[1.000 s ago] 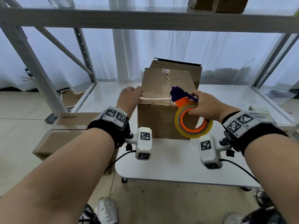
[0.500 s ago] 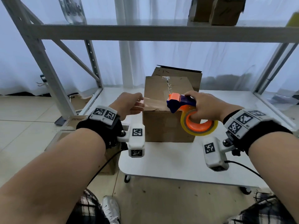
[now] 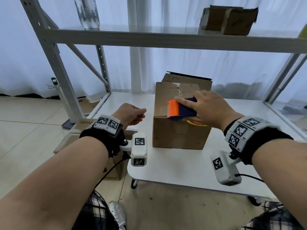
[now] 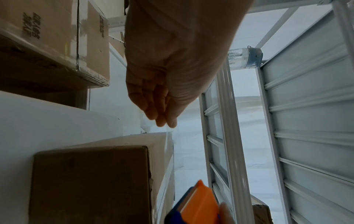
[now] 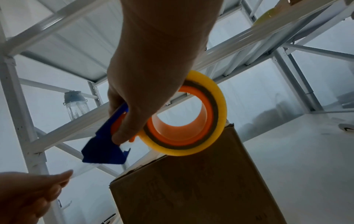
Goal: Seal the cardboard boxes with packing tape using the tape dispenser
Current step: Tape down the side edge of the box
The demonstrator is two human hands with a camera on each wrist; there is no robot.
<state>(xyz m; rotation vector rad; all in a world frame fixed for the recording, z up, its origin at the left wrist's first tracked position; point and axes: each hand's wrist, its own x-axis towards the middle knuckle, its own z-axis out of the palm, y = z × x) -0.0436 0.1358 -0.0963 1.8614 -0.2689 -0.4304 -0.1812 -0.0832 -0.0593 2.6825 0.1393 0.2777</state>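
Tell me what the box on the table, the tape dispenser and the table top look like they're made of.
Box: brown cardboard, matte, with a frayed, torn top seam. Tape dispenser: probably hard plastic, smooth blue and orange parts. Table: smooth white surface with a slight sheen, maybe laminate or painted board; I can't tell which.

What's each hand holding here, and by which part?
The right hand grips the tape dispenser by its blue body beside the roll. The left hand pinches the clear tape's free end.
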